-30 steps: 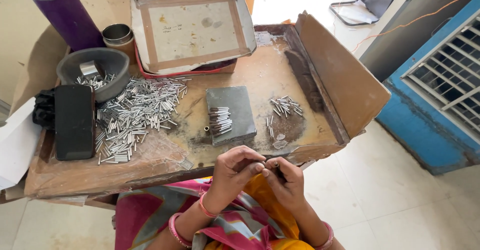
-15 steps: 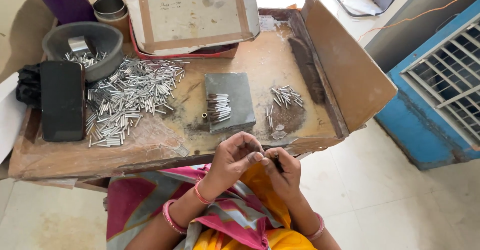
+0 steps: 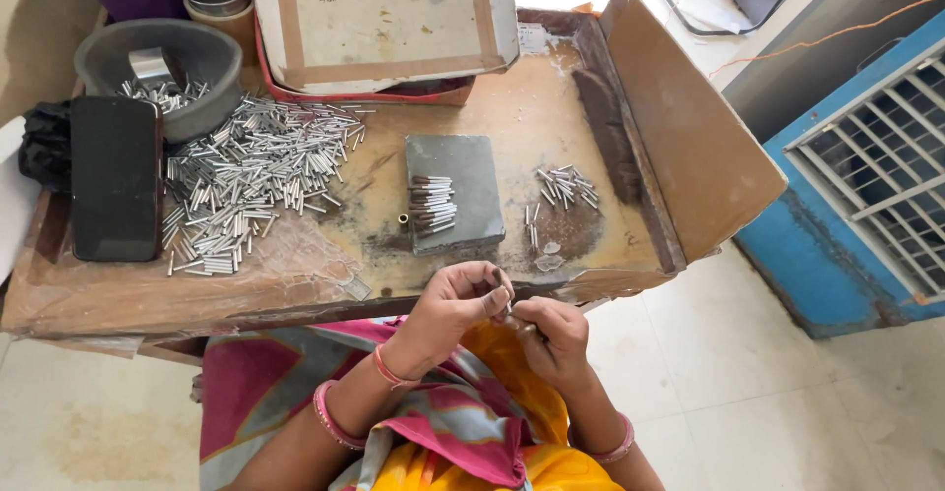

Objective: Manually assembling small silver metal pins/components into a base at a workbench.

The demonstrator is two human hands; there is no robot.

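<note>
While both hands are meeting just off the worktop's (image 3: 295,289) near edge, the left hand (image 3: 455,306) is pinching a small metal tube (image 3: 506,306) and the right hand (image 3: 553,338) is closing fingers on its lower end; keeping the tube steady and aligned is probably mattering most.

The scene is lit brightly and evenly by soft daylight. The pale tiled floor (image 3: 787,373) is washed nearly white, most strongly at the top edge. Small glints are thrown off the heap of short silvery metal tubes (image 3: 246,181) on the worn brown desk (image 3: 551,107). Soft, short shadows are cast under the grey round bowl (image 3: 162,68). Focus is held sharp throughout; slight wide-angle bending is seen at the edges.
</note>
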